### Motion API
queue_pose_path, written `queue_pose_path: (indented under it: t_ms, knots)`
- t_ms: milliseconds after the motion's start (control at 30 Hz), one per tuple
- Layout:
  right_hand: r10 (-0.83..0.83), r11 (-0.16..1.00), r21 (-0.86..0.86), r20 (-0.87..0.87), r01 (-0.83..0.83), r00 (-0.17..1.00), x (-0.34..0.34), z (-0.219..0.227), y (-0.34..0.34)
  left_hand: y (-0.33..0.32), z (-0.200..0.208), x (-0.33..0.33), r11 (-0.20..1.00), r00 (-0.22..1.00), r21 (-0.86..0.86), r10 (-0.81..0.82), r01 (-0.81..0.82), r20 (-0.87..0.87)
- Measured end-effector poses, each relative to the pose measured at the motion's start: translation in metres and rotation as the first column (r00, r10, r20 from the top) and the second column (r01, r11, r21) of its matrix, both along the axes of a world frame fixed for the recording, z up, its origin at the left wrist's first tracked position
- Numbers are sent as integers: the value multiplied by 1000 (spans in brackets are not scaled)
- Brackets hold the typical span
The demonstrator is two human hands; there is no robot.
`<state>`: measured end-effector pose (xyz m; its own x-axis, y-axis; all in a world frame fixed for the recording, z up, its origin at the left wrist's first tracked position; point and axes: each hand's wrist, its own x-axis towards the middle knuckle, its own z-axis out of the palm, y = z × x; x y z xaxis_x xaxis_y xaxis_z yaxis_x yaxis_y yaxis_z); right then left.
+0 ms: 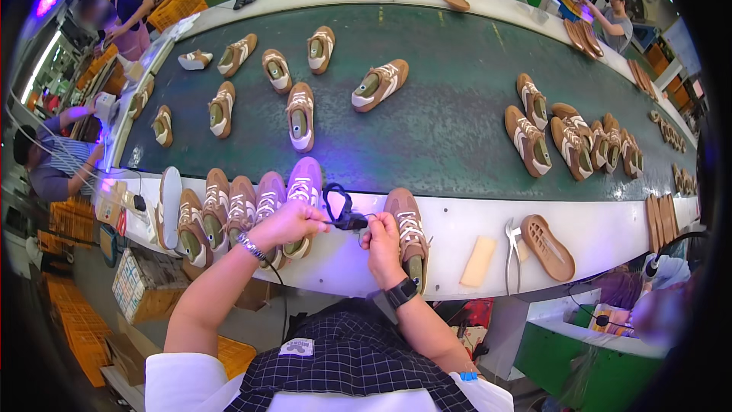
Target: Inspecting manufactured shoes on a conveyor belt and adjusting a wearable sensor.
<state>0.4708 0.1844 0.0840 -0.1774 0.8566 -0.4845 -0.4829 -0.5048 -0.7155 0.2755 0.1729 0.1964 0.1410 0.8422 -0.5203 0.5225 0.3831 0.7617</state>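
Note:
In front of me, just above the near ledge, a black looped cord with a small dark body (351,220) is stretched between my two hands. My left hand (291,223) is closed on its left end, fingers pinched. On the other side my right hand (382,239) pinches a thin dark strand of it. Next to my right hand stands a brown sneaker (406,217) with white laces. Beneath and beyond my left hand is a brown sneaker (305,179) tinted purple by the light. I cannot tell exactly what the corded item is.
Several sneakers (216,198) line the white ledge (450,217) at left. Pliers (512,255), a tan sole (547,248) and a cream block (478,261) lie at right. Beyond, a green conveyor belt (442,137) carries more sneakers. Other people work at left and far right.

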Motion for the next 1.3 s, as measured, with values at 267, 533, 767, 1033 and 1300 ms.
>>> queue_pose_path:
  t_ms: [267,533,767,1033,1300]
  knots:
    - [500,664,507,246,-550,830,14,36,43,-26,39,-24,950,890,-7,-289,312,352]
    - [975,192,352,-178,-916,136,-12,69,54,-28,61,-5,832,481,217,-485,510,730]
    - [905,356,320,-353,-878,238,-20,67,-20,-49,24,-16,973,241,225,-205,-58,949]
    - [402,615,162,777,-771,484,3,21,-13,-73,7,-12,737,216,96,69,-669,974]
    - [-308,492,337,930,-803,202,9,56,8,-74,8,2,563,320,65,369,-824,873]
